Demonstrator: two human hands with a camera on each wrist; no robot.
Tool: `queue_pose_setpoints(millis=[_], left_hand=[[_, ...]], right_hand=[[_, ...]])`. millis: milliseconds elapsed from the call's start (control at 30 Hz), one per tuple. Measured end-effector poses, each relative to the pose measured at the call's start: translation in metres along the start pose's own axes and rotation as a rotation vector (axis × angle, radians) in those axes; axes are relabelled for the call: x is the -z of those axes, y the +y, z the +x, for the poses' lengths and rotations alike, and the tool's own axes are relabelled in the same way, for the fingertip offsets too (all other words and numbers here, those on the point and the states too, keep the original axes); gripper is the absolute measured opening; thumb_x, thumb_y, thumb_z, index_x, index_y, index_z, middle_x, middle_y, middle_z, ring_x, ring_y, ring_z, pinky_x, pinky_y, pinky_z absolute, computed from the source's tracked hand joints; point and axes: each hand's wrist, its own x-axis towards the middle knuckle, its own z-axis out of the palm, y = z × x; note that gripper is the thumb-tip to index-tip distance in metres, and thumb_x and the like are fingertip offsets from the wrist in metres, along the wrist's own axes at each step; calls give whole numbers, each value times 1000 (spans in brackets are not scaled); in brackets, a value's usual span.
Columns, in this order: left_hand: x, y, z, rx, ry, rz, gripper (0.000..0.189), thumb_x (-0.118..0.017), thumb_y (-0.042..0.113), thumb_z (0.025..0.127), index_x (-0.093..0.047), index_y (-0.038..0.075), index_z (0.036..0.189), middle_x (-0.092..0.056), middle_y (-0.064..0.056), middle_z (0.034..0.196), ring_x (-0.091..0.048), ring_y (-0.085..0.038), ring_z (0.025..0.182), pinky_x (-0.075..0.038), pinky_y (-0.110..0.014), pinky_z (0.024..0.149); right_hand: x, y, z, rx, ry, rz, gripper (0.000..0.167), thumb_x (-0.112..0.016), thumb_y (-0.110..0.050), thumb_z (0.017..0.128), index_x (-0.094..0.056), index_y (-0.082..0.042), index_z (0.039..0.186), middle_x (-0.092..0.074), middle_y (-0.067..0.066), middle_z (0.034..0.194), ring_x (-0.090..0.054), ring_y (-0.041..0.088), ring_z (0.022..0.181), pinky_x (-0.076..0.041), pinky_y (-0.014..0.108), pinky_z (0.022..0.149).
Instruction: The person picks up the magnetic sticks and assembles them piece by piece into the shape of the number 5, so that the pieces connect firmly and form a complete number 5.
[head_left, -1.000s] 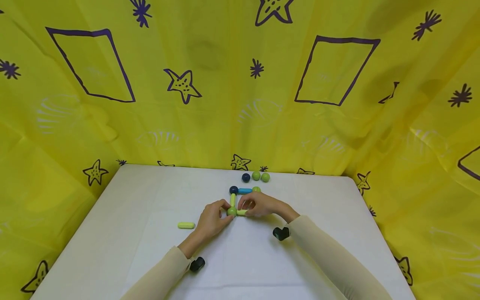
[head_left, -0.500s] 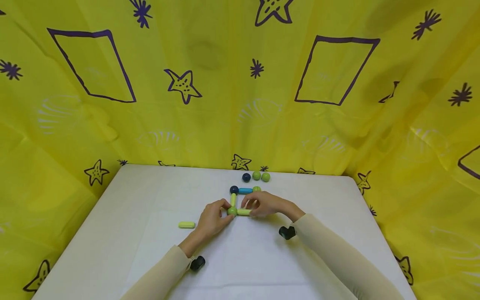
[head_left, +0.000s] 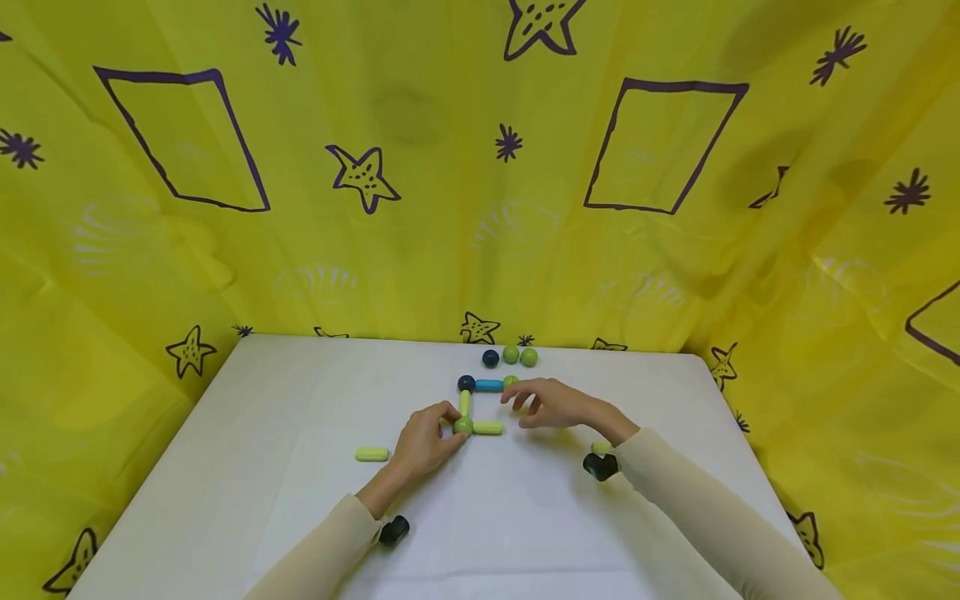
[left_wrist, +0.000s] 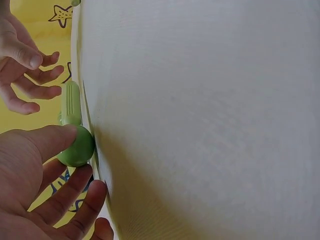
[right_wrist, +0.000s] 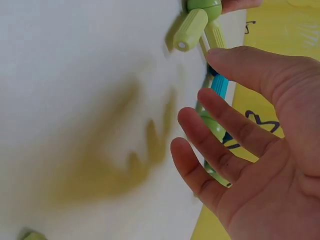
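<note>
Near: cream sleeves (head_left: 330, 542) of a person, black wrist devices (head_left: 393, 531), both over the white counter (head_left: 480, 542). Loose pale yellow-green ribbed rod (head_left: 372, 454) lies left of the left hand (head_left: 422, 443). Second loose yellow-green rod (head_left: 602, 447) by the right wrist, partly hidden. Left hand pinches a glossy green ball (head_left: 463, 427), thumb and fingers either side, ball on the counter at the near left corner of the shape. Yellow-green side rod (head_left: 488, 428) runs right from it, far end free. Right hand (head_left: 558, 404) just right of that rod, fingers loosely spread, holding nothing. Yellow-green upright-running rod (head_left: 465, 404) goes far from the green ball to a dark blue ball (head_left: 467, 383); bright blue rod (head_left: 490, 386) runs right to a corner green ball (head_left: 510, 381). Farther: loose dark blue ball (head_left: 491, 358), two loose green balls (head_left: 511, 355) just right. Behind: yellow curtain (head_left: 435, 250), purple drawings.
</note>
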Motion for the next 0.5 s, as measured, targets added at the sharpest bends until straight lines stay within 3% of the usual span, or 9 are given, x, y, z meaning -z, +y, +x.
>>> queue_pose_setpoints(millis=[233,333,500], left_hand=[[0,0,-1,-8,5,-6,21,-82,17,88,-70,12,104,-69,4,95,-49,-10,69,-42,-24,61],[0,0,-1,-4,7,-4,20,-82,17,88,-70,12,104,-69,4,95,-49,-10,70,-42,-24,61],[0,0,-1,-16,3,-10,19,-81,16,88,-70,12,103,-70,3,96,-49,-9,70,-42,-24,62]], right_hand=[[5,8,-2,79,142,-25,38,-70,-4,95,-62,-2,133,-67,19,127,-65,36,108,-55,45,90],[6,14,1,104,256,-52,35,-70,-3,95,-64,0,130,-67,21,125,-68,34,100,-56,44,86],[5,26,8,70,449,-68,35,-72,-1,93,-65,1,127,-66,21,125,-68,27,87,-56,44,82]])
